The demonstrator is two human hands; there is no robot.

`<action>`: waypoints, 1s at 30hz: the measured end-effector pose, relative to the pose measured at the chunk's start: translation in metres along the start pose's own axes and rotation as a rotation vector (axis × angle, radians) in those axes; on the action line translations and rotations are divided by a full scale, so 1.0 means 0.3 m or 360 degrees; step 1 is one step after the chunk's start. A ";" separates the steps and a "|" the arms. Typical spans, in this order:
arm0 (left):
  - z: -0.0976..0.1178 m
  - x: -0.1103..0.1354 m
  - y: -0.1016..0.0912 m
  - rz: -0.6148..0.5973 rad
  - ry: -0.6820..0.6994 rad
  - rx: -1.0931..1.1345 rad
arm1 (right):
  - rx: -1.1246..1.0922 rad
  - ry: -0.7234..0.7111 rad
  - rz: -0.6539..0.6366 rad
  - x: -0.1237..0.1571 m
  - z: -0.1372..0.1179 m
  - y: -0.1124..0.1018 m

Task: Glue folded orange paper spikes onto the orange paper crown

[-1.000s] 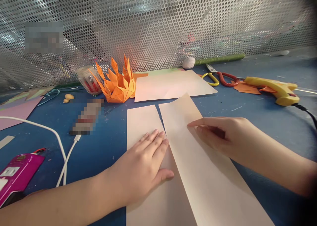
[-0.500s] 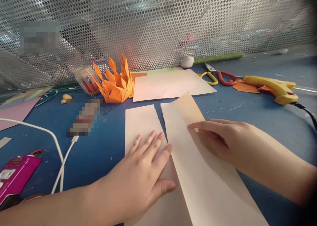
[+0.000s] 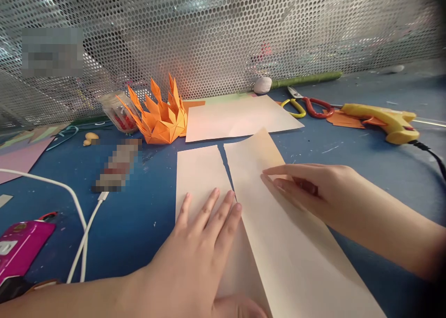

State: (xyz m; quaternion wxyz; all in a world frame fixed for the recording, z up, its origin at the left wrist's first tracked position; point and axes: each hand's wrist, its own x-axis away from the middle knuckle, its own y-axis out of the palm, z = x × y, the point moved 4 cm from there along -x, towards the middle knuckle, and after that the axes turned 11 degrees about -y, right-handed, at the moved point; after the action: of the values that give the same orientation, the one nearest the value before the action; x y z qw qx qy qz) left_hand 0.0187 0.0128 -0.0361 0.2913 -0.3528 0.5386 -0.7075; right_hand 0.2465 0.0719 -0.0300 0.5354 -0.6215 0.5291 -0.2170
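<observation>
A pale sheet of paper (image 3: 258,216) lies lengthwise before me, split from its far edge by a ragged tear that runs down to my left fingertips. My left hand (image 3: 205,248) presses flat on the left part, fingers spread. At the right part's outer edge, my right hand (image 3: 310,183) pinches the paper between thumb and fingers. That right part is lifted a little and curls at its far corner. The near end of the sheet runs out of view.
Behind the sheet are an orange folded-paper model (image 3: 163,120), a jar (image 3: 120,113) and another pale sheet (image 3: 240,118). Scissors (image 3: 315,108) and a yellow glue gun (image 3: 381,118) lie at right. White cables (image 3: 78,204) and a magenta object (image 3: 26,246) are at left.
My left hand has slid slightly nearer to me, its fingers spread wider. My right hand still pinches the paper's edge, almost unmoved. The gap at the tear's far end looks slightly narrower.
</observation>
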 end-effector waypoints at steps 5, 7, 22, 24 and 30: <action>-0.016 -0.009 -0.008 0.0069 -0.0191 0.0099 | -0.0268 0.0086 -0.0060 0.000 0.012 0.016; -0.020 -0.011 -0.007 0.0118 -0.0199 0.0117 | -0.0314 0.0120 -0.0086 0.001 0.013 0.017; -0.015 -0.001 0.005 0.0237 -0.0046 0.0222 | -0.0314 0.0157 -0.0061 -0.029 0.009 0.003; -0.018 0.002 0.011 0.0253 -0.0038 0.0217 | -0.0301 0.0161 -0.0069 -0.030 0.010 0.000; -0.004 -0.005 -0.003 0.0258 0.0002 0.0111 | -0.0274 0.0150 -0.0060 -0.031 0.012 -0.001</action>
State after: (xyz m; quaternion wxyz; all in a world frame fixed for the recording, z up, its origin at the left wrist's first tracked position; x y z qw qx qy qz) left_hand 0.0185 0.0149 -0.0358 0.3592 -0.2972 0.5406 -0.7003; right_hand 0.2463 0.0816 -0.0281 0.4505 -0.6640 0.5586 -0.2098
